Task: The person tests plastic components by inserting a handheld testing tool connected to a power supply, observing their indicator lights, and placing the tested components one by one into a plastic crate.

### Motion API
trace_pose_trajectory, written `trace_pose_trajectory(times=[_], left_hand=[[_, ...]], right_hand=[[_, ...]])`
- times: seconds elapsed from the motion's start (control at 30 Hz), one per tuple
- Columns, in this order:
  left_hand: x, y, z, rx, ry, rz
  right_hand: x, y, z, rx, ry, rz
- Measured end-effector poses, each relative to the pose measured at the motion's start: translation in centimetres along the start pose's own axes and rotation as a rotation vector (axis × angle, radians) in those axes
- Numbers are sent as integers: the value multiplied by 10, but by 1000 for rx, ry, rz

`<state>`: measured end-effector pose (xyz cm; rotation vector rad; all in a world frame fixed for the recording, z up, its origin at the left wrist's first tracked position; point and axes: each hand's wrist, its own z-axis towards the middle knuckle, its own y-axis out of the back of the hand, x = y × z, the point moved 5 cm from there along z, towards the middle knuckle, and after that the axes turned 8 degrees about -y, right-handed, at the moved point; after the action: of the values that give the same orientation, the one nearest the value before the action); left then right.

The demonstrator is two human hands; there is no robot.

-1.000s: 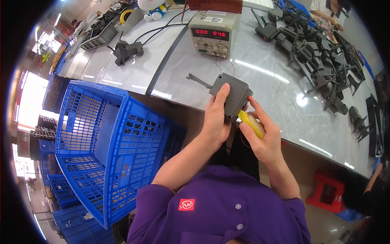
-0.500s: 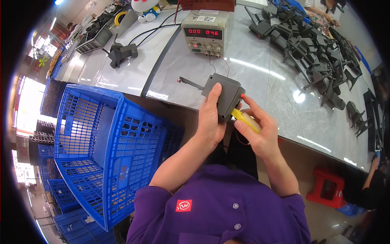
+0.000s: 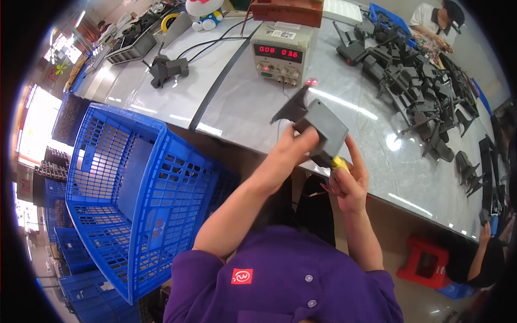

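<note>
Your left hand (image 3: 291, 153) grips the dark grey housing (image 3: 333, 125), which you hold up just in front of the power supply (image 3: 283, 56), over the near edge of the worktop (image 3: 371, 156). Your right hand (image 3: 347, 180) is curled around a yellow-ended piece (image 3: 338, 162) at the housing's lower end, farther from the supply; your palm hides most of that piece. A flat dark arm (image 3: 293, 105), blurred, angles from the housing toward the supply, with red lights (image 3: 311, 82) by its tip. The supply's display is lit, and a thin wire leaves its terminals into the space before you; you cannot tell where it ends. To the supply's right, a heap of dark parts (image 3: 412, 86) takes up much of the surface, with a blue bin (image 3: 392, 22) behind it. To its left, past the worktop seam, sit a separate dark part (image 3: 169, 70), two black cables (image 3: 210, 42) and a toy figure (image 3: 205, 17). A brown box (image 3: 288, 13) is behind or upon the supply; which, you cannot tell. Well to the supply's near left, a large blue crate (image 3: 142, 215) stands close by your left forearm. A red stool (image 3: 423, 262) is on the floor to its near right, and a co-worker (image 3: 431, 21) is at its far right, beyond the heap.
</note>
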<state>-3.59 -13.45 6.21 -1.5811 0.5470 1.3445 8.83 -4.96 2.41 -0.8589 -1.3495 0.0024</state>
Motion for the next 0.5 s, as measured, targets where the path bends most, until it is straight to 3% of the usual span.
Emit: trace_pose_trajectory(times=[0.03,0.07,0.13,0.2,0.27,0.3,0.4,0.5], left_hand=[[-15,-2,-6,144,3,348],[-28,-4,-12,340,200,722],[-39,-2,-22,190,70,520],[-61,0,-18,59,-235,471],[-88,-14,-7,-64,-738,899],[-85,-14,-3,-1,-695,940],[-65,-17,4,159,-330,418],[-63,-24,0,192,-362,412]], right_hand=[[0,8,0,4,14,55],[-3,15,-1,8,-8,115],[-9,26,-6,28,-64,178],[-17,29,-11,66,-96,186],[-22,26,-15,118,-123,204],[-23,22,-17,134,-138,216],[-29,21,-22,172,-172,254],[-29,19,-23,147,-160,262]])
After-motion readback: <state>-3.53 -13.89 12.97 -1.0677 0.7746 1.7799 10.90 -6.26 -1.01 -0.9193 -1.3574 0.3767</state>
